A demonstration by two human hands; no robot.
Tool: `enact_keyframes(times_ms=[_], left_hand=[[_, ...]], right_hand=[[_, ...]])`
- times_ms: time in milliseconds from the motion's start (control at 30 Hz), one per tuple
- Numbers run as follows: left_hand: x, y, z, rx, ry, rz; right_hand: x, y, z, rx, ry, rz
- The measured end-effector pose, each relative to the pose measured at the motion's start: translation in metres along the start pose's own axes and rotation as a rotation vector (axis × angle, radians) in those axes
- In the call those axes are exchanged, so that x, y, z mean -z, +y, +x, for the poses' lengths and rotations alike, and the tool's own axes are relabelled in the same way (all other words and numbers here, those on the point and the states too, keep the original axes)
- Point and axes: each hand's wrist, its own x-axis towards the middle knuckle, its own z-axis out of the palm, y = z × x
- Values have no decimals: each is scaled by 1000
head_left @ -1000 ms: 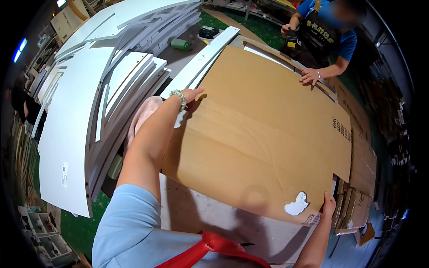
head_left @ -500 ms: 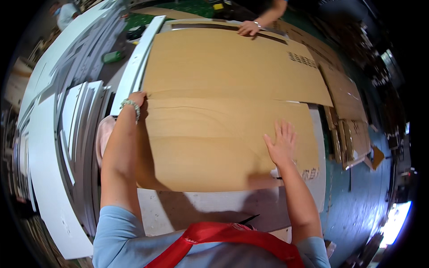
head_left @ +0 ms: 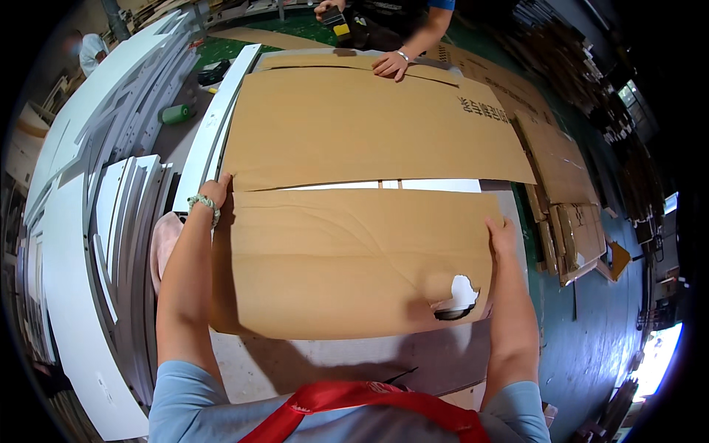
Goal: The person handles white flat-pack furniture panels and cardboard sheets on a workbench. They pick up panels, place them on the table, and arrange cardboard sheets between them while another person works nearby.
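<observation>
Left hand (head_left: 216, 190) fingers behind cardboard sheet (head_left: 347, 258)

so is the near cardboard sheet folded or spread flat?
Spread flat. The near sheet lies open on the table, left hand and right hand at its side edges; a torn hole marks one corner.

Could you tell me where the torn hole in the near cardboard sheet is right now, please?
In the head view, the torn hole sits near the lower right corner of the near cardboard sheet, just below and inside the right hand gripping that edge.
</observation>
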Motion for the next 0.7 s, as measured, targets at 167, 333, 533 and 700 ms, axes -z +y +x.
enact_keyframes(times_ms=[167,333,533,700], left_hand=[[25,26,-31,105,210,-112],[6,64,-11,76,363,-95],[9,113,-44,-35,610,41],[-30,206,-205,-1156,-161,-46]], right_hand=[[-15,-12,39,264,39,402],[-36,-12,56,-25,33,375],[-45,11,71,-23,18,305],[-48,29,87,147,-114,287]])
